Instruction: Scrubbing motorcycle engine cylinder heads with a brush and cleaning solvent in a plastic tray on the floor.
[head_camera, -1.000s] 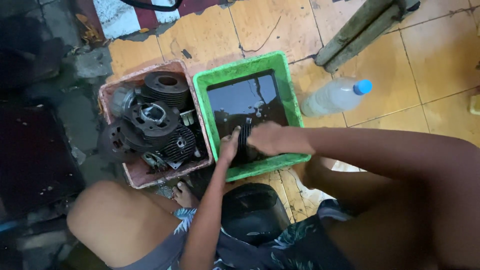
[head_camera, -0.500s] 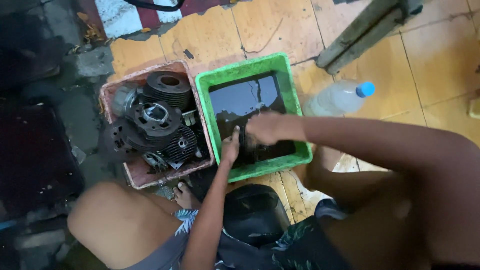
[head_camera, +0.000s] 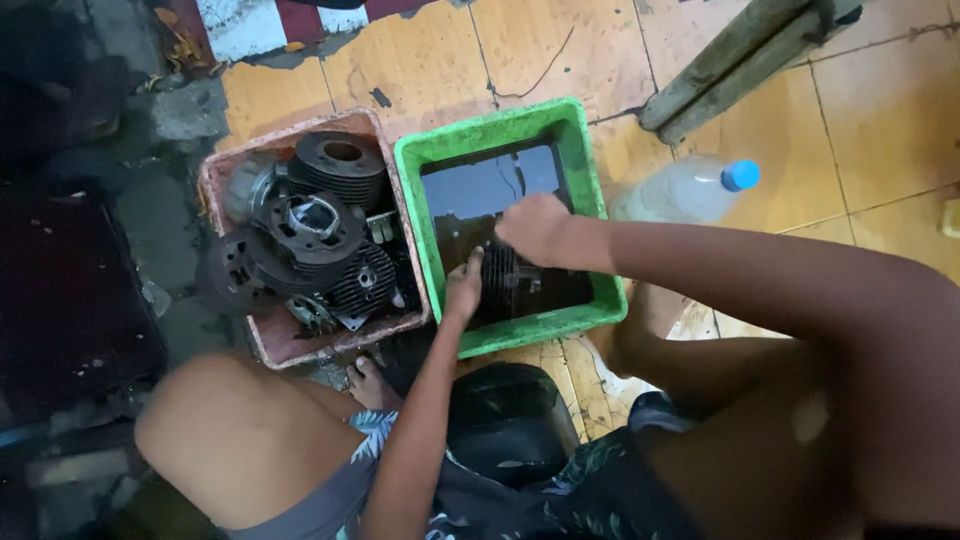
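Note:
A green plastic tub (head_camera: 500, 130) holds dark liquid, and a finned black engine part (head_camera: 512, 285) lies in it near the front. My left hand (head_camera: 463, 288) grips the left side of that part at the tub's near left wall. Over the part's far end my right hand (head_camera: 535, 228) is curled, fingers closed on it; whether it holds a tool I cannot tell. Both forearms reach in from the lower right.
A pink tub (head_camera: 300, 345) to the left is packed with finned engine cylinders (head_camera: 335, 170) and other greasy metal parts. A clear plastic bottle with a blue cap (head_camera: 690, 190) lies right of the green tub. Wooden beams (head_camera: 740, 60) lie at the top right on the orange tiled floor.
My right hand has moved from the near rim of the green tub toward its middle, over the part. The left hand has stayed at the part's left side.

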